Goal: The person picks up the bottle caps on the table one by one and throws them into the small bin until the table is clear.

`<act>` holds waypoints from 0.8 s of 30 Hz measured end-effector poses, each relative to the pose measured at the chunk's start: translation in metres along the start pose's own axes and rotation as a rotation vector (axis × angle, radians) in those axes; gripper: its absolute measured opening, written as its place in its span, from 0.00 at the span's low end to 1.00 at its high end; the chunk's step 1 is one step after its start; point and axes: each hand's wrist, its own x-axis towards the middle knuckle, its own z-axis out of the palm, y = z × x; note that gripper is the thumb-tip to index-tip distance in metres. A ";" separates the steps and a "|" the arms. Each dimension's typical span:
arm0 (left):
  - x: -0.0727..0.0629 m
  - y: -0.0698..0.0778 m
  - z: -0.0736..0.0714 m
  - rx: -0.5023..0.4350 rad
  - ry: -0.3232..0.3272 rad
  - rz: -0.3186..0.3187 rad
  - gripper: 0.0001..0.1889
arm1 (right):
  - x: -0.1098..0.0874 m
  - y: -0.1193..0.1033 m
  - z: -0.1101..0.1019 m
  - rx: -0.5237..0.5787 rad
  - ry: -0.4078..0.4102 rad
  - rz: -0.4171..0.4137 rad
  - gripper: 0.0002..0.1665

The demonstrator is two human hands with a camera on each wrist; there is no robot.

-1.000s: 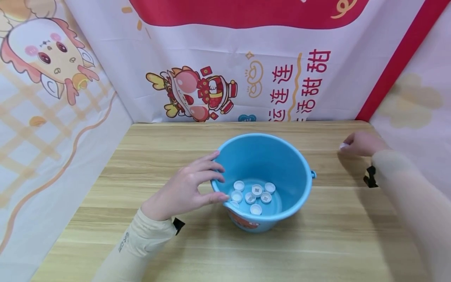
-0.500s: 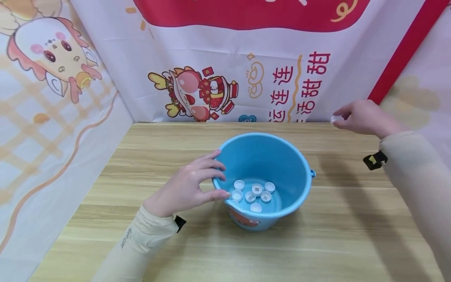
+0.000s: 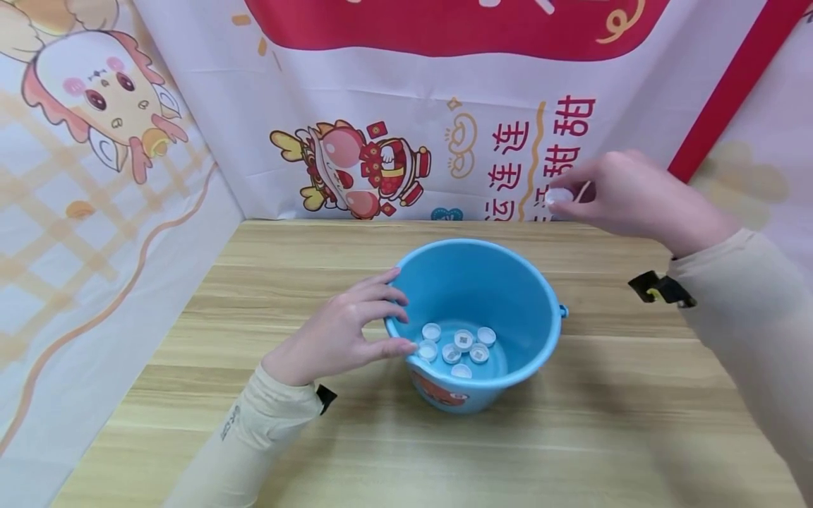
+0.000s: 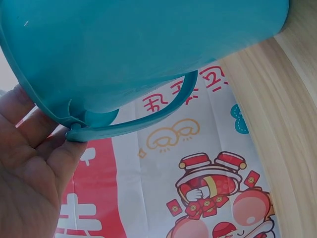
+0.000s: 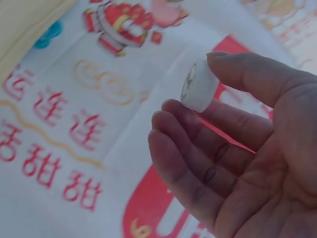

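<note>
A light-blue plastic bucket (image 3: 473,286) stands upright on the table in the head view. Several white bottle caps (image 3: 464,341) lie scattered on its bottom. My left hand (image 3: 339,337) holds the bucket's left rim, thumb toward the front and fingers over the edge. In the left wrist view the bucket's handle (image 4: 143,120) hangs down beside those fingers. Up in the air to the right of the bucket, my right hand (image 3: 641,201) pinches one white bottle cap (image 5: 200,87) between thumb and fingers, and the right wrist view shows a printed mark on its flat face.
The wood-grain table (image 3: 209,430) runs back to a printed cloth wall (image 3: 394,77). Cloth walls also rise on the left (image 3: 76,226) and right. A small hinge knob (image 3: 564,311) sticks out from the bucket's right side.
My right hand has lifted the bottle cap from the table's far right and moved it left toward the bucket. My left hand stays on the rim.
</note>
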 end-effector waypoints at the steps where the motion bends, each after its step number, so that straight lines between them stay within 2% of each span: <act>1: 0.000 0.000 0.000 0.000 0.000 0.001 0.26 | -0.001 -0.006 -0.001 -0.010 0.006 -0.011 0.29; 6: 0.000 0.000 -0.001 0.001 -0.001 0.006 0.26 | -0.006 -0.033 0.001 -0.014 0.019 -0.078 0.28; 14: 0.001 0.000 0.000 0.003 -0.014 -0.007 0.22 | -0.008 -0.058 0.016 0.015 0.018 -0.228 0.26; 24: 0.001 -0.002 0.000 -0.003 -0.014 -0.010 0.21 | -0.002 -0.075 0.032 0.013 -0.059 -0.261 0.25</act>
